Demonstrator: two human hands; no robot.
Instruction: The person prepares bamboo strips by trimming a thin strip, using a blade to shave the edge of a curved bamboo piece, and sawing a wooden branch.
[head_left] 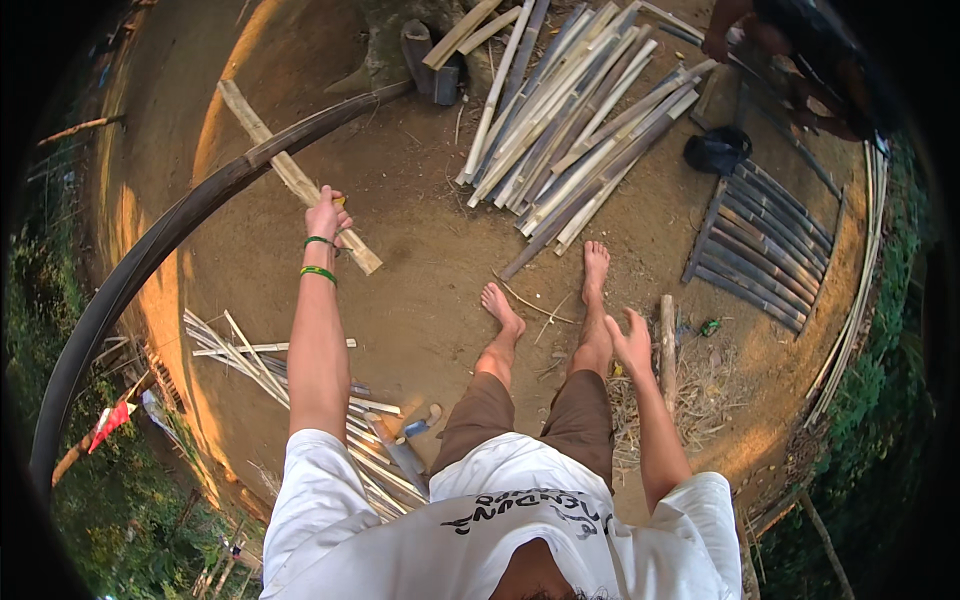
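My left arm reaches forward, and the closed left hand (327,213) is around a long, pale wooden plank (275,163) near its closer end. A small yellow bit shows at the fingers; I cannot make out what it is. The plank crosses a long dark pole (165,240), which looks curved in this view. My right hand (632,345) hangs beside my right knee with fingers apart, holding nothing. Close to it, a short log (667,350) lies on dry shavings (705,405).
A big pile of split bamboo strips (570,130) lies ahead of my bare feet. At right are a slatted bamboo panel (765,245) and a black bag-like bundle (717,150). Another person (800,60) is at upper right. Thin strips (250,360) lie at left.
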